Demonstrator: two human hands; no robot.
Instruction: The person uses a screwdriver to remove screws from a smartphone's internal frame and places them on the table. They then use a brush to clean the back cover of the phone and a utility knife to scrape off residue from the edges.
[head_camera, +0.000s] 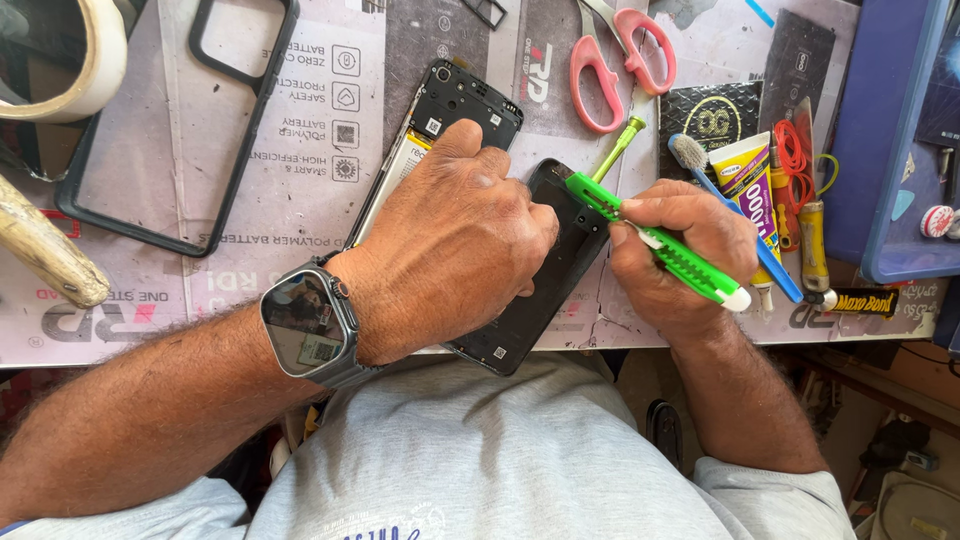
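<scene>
At the left edge of the workbench (300, 200) a roll of tape (70, 60) and an empty clear phone case with a black rim (165, 130) lie well apart from the work. Nearer the middle, the left hand (450, 250), a square watch (305, 322) on its wrist, lies closed over an opened phone body (445, 110) and presses down on the black back cover (560, 250), which runs slantwise toward the near edge of the bench. For a clean job this hand should, I judge, keep the cover pinned flat so that it cannot skid while the blade works. Just to the right, the right hand (680, 250) grips a green utility knife (655, 240) in a closed fist, its tip touching the upper edge of the cover; a shallow angle and light, short strokes away from the left fingers would seem safest, since those fingers sit just beside the tip. So the cover lies between both hands, under the left and touched by the knife. Behind, toward the far edge, lie pink scissors (610, 60) and a green-handled screwdriver (620, 145); toward the right edge, a glue tube (748, 185), a brush (690, 155) and a blue tray (885, 130).
</scene>
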